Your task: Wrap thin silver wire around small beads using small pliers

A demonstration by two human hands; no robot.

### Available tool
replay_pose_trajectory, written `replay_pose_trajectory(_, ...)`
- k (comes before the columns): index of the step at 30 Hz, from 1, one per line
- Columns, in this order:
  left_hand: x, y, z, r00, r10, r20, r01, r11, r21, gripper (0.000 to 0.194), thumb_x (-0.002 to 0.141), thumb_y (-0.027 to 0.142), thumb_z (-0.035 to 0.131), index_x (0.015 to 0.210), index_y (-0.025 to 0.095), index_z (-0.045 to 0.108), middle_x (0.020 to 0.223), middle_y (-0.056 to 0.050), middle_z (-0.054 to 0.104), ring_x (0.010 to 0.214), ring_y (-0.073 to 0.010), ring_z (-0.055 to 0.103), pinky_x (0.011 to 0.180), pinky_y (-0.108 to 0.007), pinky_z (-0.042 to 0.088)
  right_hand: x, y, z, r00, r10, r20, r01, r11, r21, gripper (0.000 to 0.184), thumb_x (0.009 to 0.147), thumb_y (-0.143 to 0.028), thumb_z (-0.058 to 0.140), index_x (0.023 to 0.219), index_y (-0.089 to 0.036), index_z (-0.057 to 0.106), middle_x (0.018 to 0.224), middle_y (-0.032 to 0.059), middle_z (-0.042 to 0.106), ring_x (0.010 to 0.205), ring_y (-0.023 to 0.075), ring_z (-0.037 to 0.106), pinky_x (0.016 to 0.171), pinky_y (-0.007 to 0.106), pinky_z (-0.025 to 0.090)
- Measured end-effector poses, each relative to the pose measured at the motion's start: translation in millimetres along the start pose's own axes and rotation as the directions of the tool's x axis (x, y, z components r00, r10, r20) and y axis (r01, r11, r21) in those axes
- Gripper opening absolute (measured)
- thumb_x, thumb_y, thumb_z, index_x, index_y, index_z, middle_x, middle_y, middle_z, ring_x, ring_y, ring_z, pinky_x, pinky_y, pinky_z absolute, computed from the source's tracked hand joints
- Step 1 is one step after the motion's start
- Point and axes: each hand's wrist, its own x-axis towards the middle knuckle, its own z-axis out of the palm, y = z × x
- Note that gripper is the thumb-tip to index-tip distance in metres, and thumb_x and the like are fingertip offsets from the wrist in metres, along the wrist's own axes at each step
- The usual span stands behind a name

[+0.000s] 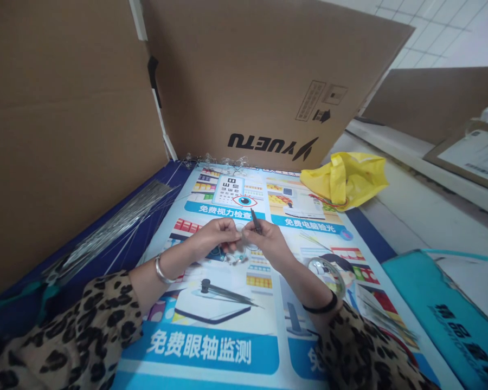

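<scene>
My left hand [219, 236] pinches one end of a thin wire piece with small clear beads [236, 259]. Fingertip to fingertip with it, my right hand [270, 245] is closed too. A slim dark pointed tool [255, 219] sticks up out of the right hand, its tip facing away from me. The right thumb and forefinger also press at the wire, though the exact grip is too small to make out. Both hands are above the printed poster sheet [211, 374] that covers the table.
Cardboard walls [211, 81] stand at the back and left. Thin metal wires [117, 216] and teal-handled pliers [51, 279] lie at left. Beaded wire pieces [231, 162] rest along the back. At right are a yellow bag [350, 179], a round clear roll [326, 264] and a teal bag [439, 303].
</scene>
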Motion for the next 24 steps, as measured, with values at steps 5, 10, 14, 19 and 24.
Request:
replay_pose_trajectory(5,1.3,-2.4,-0.8,1.0,-0.003,-0.007,0.003,1.0,-0.031,0.026,0.072,0.033,0.067,0.067,0.015,0.049,0.054,0.0,0.062,0.048,-0.0084,0.055,0.047,-0.018,0.041,-0.6,1.6,0.7,1.0,-0.001,0.032,0.001,1.0,0.026,0.018,0.071,-0.035,0.062,0.074,-0.017,0.057,0.066,-0.0015,0.057,0.063,0.012,0.05,0.063,0.028,0.04)
replay_pose_trajectory(10,2.2,-3.5,-1.9,1.0,0.002,0.022,-0.002,1.0,-0.03,0.026,0.073,0.033,0.067,0.068,0.015,0.05,0.056,-0.001,0.064,0.049,-0.0087,0.057,0.048,-0.018,0.043,-0.9,-1.2,1.1,1.0,0.0,0.011,-0.001,1.0,0.013,0.018,0.071,-0.034,0.063,0.072,-0.017,0.057,0.064,-0.0025,0.056,0.06,0.0106,0.048,0.06,0.026,0.038)
replay_pose_trajectory(14,1.8,-3.2,-2.8,0.997,-0.022,0.068,0.024,0.999,-0.037,0.026,0.073,0.032,0.067,0.069,0.014,0.05,0.06,-0.003,0.066,0.051,-0.0096,0.06,0.049,-0.019,0.045,-2.0,-4.1,3.3,0.999,-0.027,0.025,0.026,1.0,0.014,0.017,0.071,-0.033,0.062,0.072,-0.017,0.057,0.061,-0.003,0.055,0.058,0.01,0.047,0.059,0.026,0.038)
replay_pose_trajectory(19,1.4,-3.3,0.5,1.0,-0.007,0.029,0.008,0.999,-0.047,0.028,0.07,0.031,0.07,0.067,0.014,0.048,0.059,-0.002,0.066,0.049,-0.0099,0.06,0.048,-0.019,0.045,-2.0,-1.9,4.7,1.0,-0.028,0.014,0.029,0.996,-0.084,0.018,0.074,-0.035,0.059,0.073,-0.017,0.057,0.063,-0.0015,0.058,0.059,0.0116,0.049,0.059,0.026,0.039)
replay_pose_trajectory(24,3.8,-0.6,1.1,0.985,-0.011,-0.173,-0.004,0.996,-0.087,0.029,0.069,0.03,0.071,0.072,0.016,0.046,0.059,-0.001,0.066,0.051,-0.0113,0.061,0.049,-0.02,0.045,0.9,3.4,-5.5,0.95,-0.302,-0.077,0.162,0.691,-0.705,0.02,0.083,-0.032,0.049,0.085,-0.018,0.062,0.08,0.0047,0.062,0.078,0.0176,0.052,0.072,0.03,0.037)
